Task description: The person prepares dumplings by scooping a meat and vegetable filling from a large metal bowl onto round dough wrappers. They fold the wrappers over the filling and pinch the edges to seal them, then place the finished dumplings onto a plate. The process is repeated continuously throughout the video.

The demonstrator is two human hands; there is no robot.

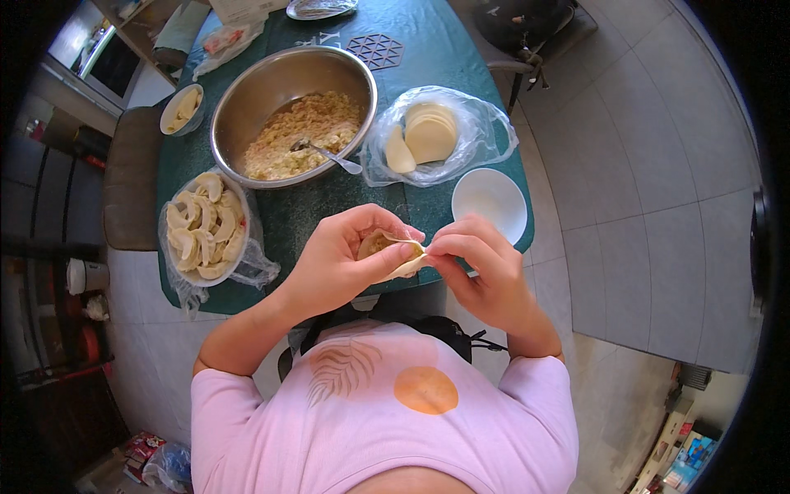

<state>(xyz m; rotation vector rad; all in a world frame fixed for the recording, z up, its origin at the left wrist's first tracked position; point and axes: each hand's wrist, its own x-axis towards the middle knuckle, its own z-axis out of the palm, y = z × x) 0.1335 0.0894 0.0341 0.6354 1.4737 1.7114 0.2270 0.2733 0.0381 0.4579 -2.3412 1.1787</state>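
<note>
Between my two hands, just over the near edge of the table, is a partly folded dumpling [401, 265] with filling showing in its opening. My left hand [355, 251] cradles it, the thumb pressed along its near side. Fingers of my right hand [480, 262] pinch the wrapper's edge at the right end. Beyond my hands stands a large steel bowl [222, 136] of minced filling [309, 123], and a spoon [327, 155] lies in it with its handle over the rim. Round dumpling wrappers [432, 136] are stacked on a clear plastic bag to the right.
A plate of finished dumplings [206, 226], set on plastic, stands at the left table edge. Behind it is a small bowl [183, 110] with pale pieces. A white bowl [489, 203] sits near my right hand. Farther back lies a dark geometric trivet [375, 51]. Chairs [136, 177] flank the green-covered table.
</note>
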